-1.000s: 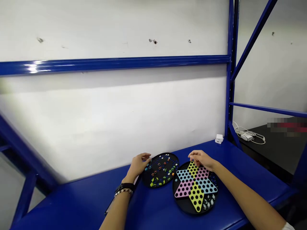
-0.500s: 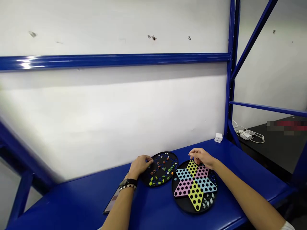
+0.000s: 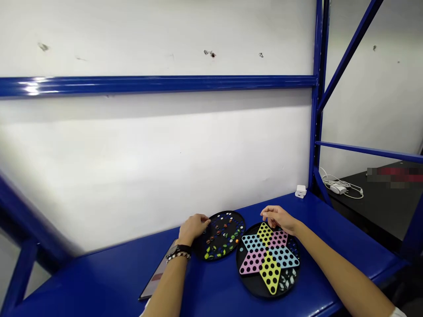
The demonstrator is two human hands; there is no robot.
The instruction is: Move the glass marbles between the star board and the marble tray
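A: What's the left hand [image 3: 193, 230] doing?
B: It's curled over the near edge of a round black tray [image 3: 232, 215], with the fingers [image 3: 204, 219] bent down and close together. I can't tell whether they're holding a marble.
A: What's in the tray?
B: Lots of small marbles [image 3: 220, 237] in green, orange, blue and white, sitting in its holes.
A: And the right hand [image 3: 278, 219]?
B: It hangs just above the top of a star board [image 3: 269, 259], on a second round black tray just beside the first. The fingers [image 3: 267, 213] are loosely curved with a narrow gap, and no marble shows between them. I can't tell whether they're touching the board.
A: Anything on that board?
B: Clear marbles [image 3: 287, 279] sit near its lower right edge.
A: Where's all this?
B: Both trays lie on a blue shelf [image 3: 99, 281]. A tablet [image 3: 157, 273] lies under the left wrist, which wears a watch [image 3: 178, 249].
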